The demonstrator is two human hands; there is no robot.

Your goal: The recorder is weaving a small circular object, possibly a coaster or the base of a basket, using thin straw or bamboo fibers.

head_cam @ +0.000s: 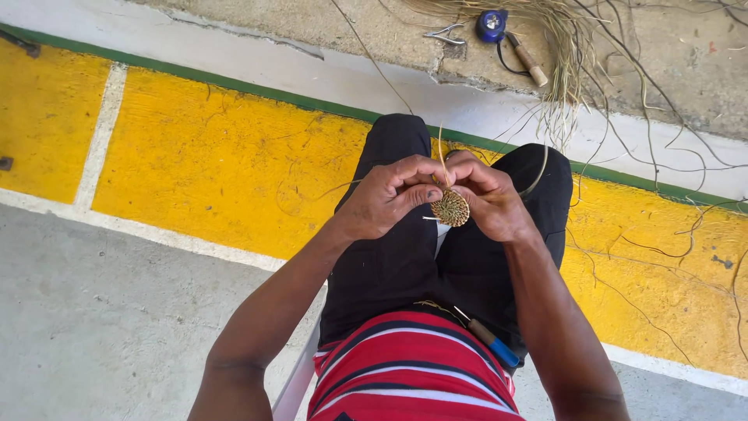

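woven disc (pixel 450 208) pinched, fingertips hidden — maybe needle

Your hands have open air to either side above the yellow-painted floor (pixel 234 164) and the grey concrete (pixel 101 327). Ahead, loose straw fibres (pixel 569 70) trail over the ledge and floor, with pliers (pixel 446 33) and a wooden-handled tool (pixel 528 60) among them. Your knees (pixel 397 140) block the way just below.
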